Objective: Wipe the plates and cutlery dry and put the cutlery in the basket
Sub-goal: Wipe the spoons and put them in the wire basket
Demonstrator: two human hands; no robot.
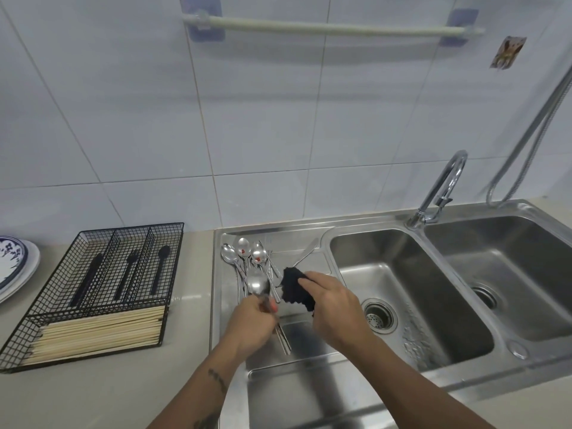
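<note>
Several steel spoons point(244, 253) and a knife point(305, 254) lie on the sink's drainboard point(297, 335). My left hand point(253, 323) grips the handle of a large spoon point(257, 285), bowl pointing away from me. A dark cloth point(295, 289) is held by my right hand point(332, 305) just right of that spoon. On the counter to the left stands a black wire basket point(93, 292) with black cutlery point(130, 270) in its narrow compartments and wooden chopsticks point(99, 332) in the front one. Stacked plates point(15, 267) sit at the far left edge.
A double steel sink point(411, 292) fills the right side, with a curved tap point(442, 187) and a metal hose point(532, 128) behind it. A towel rail point(325, 27) hangs on the tiled wall. Beige counter point(192, 305) runs between basket and drainboard.
</note>
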